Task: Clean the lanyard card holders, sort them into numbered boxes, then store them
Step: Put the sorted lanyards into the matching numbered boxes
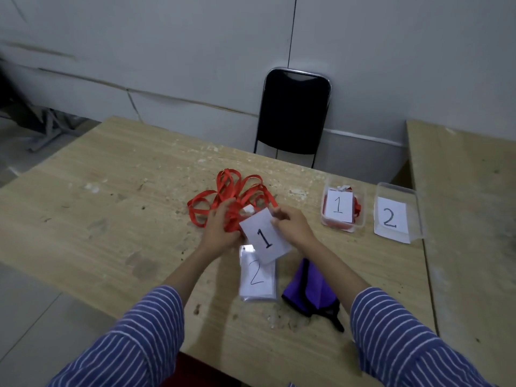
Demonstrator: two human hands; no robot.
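- Head view: we look down at a worn, pale wooden counter with our two arms in blue striped sleeves reaching in.
- Our right hand pinches the upper edge of a clear plastic card holder with a white card marked "1", held tilted just above the counter.
- Our left hand has its fingers curled into the tangle of red lanyard straps lying behind that holder; the strap seems to run to the holder's top.
- A second clear card holder with a card marked "2" lies flat on the counter, partly under the first.
- Just to its right lies a folded purple cloth with black trim.
- Farther right stand two clear plastic boxes, near each other: the box labelled "1" has red straps inside; the box labelled "2" shows only its label.
- A black folding chair stands beyond the counter against the grey wall.
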